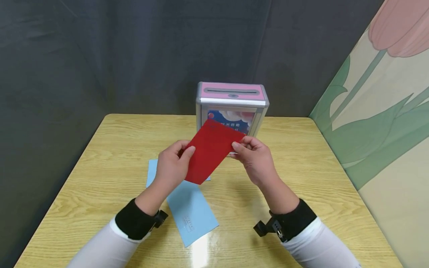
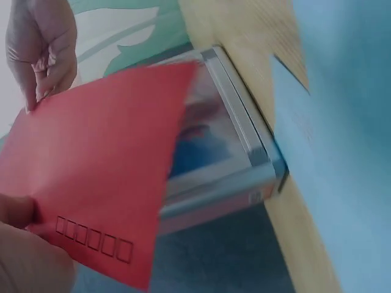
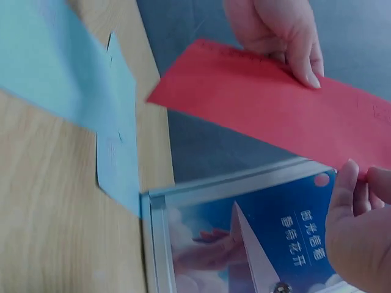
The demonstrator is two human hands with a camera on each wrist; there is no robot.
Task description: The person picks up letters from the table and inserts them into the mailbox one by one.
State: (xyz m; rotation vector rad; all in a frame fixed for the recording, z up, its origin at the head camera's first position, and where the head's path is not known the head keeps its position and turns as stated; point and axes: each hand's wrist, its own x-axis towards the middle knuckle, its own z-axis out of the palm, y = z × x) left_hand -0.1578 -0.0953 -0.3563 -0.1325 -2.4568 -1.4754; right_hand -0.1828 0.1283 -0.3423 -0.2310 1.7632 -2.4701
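A red envelope (image 1: 214, 150) is held up in the air between both hands, tilted, with its upper part overlapping the front of the box in the head view. My left hand (image 1: 172, 162) pinches its left edge, thumb on top. At the right edge, my right hand (image 1: 253, 158) pinches it between thumb and fingers. Small printed squares show on the envelope (image 2: 98, 177) in the left wrist view. Behind it stands a letter box (image 1: 232, 91) with a pink top, a slot, a silver frame and a blue picture panel (image 3: 269, 238) on its front.
Two light-blue envelopes lie overlapping on the wooden table (image 1: 110, 167); the nearer blue envelope (image 1: 194, 214) lies below the hands, and part of the farther one shows beside the left wrist. A dark curtain (image 1: 151, 56) hangs behind, and a tulip-patterned wall covering (image 1: 378, 123) is at the right.
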